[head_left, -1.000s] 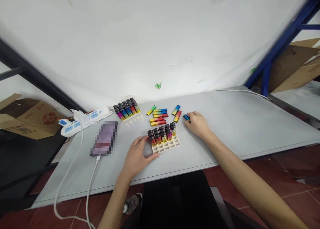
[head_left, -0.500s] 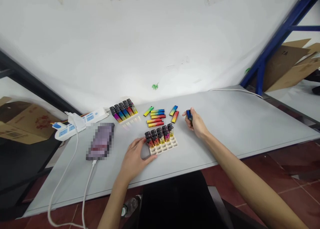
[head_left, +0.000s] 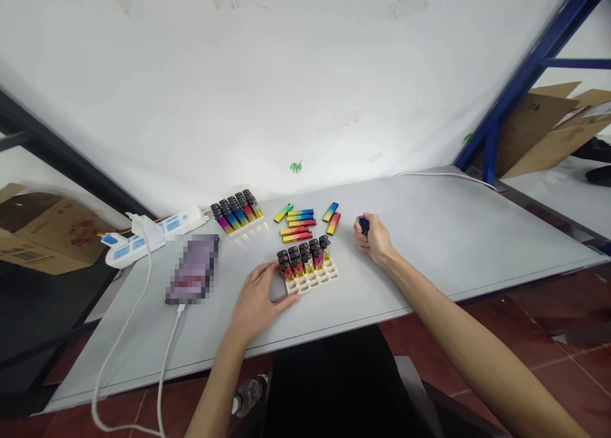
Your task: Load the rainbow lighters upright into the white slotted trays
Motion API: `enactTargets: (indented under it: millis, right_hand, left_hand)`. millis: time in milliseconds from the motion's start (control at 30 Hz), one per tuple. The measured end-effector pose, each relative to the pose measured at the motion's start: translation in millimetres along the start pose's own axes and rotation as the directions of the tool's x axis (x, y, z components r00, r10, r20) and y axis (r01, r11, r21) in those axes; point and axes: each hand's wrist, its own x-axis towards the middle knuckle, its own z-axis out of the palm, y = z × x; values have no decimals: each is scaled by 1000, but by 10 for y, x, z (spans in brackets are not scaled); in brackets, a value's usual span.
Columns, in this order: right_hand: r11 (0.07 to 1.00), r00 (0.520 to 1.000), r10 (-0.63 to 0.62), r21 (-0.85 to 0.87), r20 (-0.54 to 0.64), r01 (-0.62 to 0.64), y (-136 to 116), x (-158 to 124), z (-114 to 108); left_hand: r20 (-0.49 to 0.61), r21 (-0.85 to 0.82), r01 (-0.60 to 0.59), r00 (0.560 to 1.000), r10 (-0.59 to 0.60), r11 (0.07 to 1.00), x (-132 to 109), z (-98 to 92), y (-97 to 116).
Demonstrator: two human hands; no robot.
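My left hand (head_left: 258, 301) rests on the grey table with thumb and fingers spread, touching the left side of a white holder (head_left: 312, 284). Several lighters with black tops (head_left: 305, 260) stand in the holder's back part; its front slots show as bare holes. My right hand (head_left: 375, 239) is wrapped round a dark blue lighter (head_left: 364, 224), right of the holder and above the table. Behind the holder lie several loose coloured sleeves, among them a red-yellow one (head_left: 333, 224), a blue-yellow one (head_left: 330, 212) and a green one (head_left: 283, 213).
A second holder full of lighters (head_left: 237, 212) stands at the back left near the wall. Left of it are a white power strip (head_left: 157, 234), a phone (head_left: 193, 269) and a white cable (head_left: 167, 349). Cardboard boxes (head_left: 548, 132) stand beyond the blue frame.
My right hand has closed more tightly round the blue lighter and moved slightly down. My left hand stays beside the holder.
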Motion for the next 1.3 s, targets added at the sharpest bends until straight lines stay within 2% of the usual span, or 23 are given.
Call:
enactTargets:
  millis: [300,567,933,1167,1300]
  right_hand:
    - [1000,1000,1,-3,-30,-1,6,0,2]
    - [1000,1000,19,8,10,-19,29,20,-15]
    - [1000,1000,16,3,-17,-15,23,2,3]
    - [993,993,-95,74,68,90,89,16,21]
    - [980,950,-177,-44,256,195,63,-22,14]
  left_hand:
    - [5,9,-5,1000,5,1000,-3,-6,3]
    - [-3,2,-11,1000,11,1000,-2,1,0]
    - [-7,1,-13,1000,13,1000,-6,-3,-2]
    - [18,3,-1,1000,1,1000,-2,-12,16]
    - [19,10,12,1000,-12,1000,-6,-18,21]
